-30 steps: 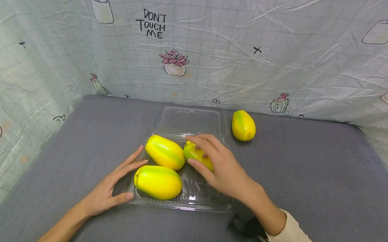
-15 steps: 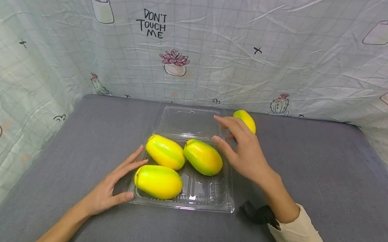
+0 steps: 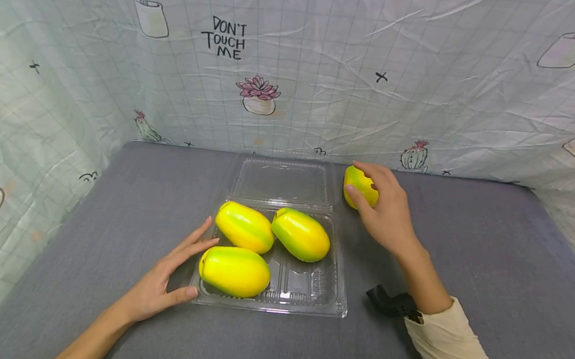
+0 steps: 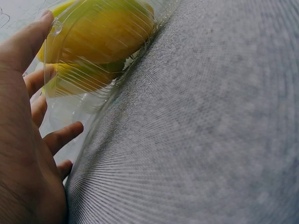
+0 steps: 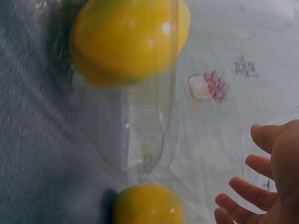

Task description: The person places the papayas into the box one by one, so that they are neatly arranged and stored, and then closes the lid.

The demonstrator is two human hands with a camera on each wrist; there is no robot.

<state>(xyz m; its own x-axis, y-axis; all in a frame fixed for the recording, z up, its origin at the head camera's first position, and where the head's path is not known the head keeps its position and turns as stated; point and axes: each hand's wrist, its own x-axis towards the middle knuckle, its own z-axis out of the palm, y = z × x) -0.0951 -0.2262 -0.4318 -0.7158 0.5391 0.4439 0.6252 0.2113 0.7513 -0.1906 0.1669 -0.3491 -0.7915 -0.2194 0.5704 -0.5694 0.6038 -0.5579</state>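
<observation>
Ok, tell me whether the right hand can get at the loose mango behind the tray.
Probably yes: the right hand is already at the loose mango, fingers curving over it, with nothing between them; the clear tray sits off to the side.
</observation>
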